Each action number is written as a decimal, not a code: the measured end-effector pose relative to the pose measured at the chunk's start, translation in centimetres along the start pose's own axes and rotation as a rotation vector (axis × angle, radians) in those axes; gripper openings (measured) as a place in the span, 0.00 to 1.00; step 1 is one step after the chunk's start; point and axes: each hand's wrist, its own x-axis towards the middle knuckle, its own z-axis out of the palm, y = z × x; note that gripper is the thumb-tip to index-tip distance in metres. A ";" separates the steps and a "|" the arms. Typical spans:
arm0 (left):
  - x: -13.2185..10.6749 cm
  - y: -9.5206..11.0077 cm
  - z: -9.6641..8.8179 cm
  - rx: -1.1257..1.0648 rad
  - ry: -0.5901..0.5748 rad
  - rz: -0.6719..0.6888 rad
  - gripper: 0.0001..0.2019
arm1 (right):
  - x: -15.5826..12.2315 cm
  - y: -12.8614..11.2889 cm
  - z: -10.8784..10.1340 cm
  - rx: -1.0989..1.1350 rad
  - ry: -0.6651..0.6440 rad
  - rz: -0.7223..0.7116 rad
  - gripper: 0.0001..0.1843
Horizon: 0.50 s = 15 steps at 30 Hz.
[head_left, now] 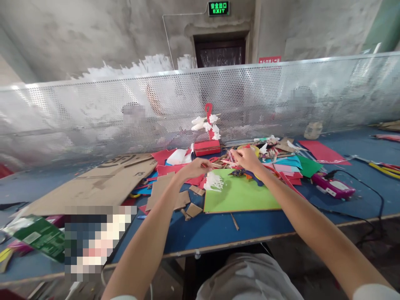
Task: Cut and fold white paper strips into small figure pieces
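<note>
I see the left hand (197,167) curled, fringed white paper (213,182) at its five o'clock, the right hand (246,159) curled, pliers (256,179) at six, but cannot tell either's grip.

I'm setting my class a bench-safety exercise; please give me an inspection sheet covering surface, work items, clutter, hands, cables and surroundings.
Surface: blue tabletop with lime-green sheet on it.
Work items: white fringed piece by left hand; blue-and-orange tool near right hand.
Clutter: cardboard pieces, coloured paper.
Hands: both over the bench; grips unclear.
Cables: black cable at right, near magenta box.
Surroundings: perforated metal screen behind; lit EXIT sign above doorway.
</note>
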 end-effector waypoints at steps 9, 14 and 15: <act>-0.3 -8.2 -1.9 0.075 0.386 -0.257 0.09 | 0.0 0.2 0.2 -0.036 -0.054 -0.024 0.33; -1.2 -9.4 -1.5 0.365 0.279 -0.409 0.08 | 0.1 0.6 0.1 -0.066 -0.025 -0.041 0.31; -1.2 -9.4 -1.3 0.385 0.261 -0.419 0.08 | 0.2 0.7 0.1 -0.074 -0.024 -0.038 0.30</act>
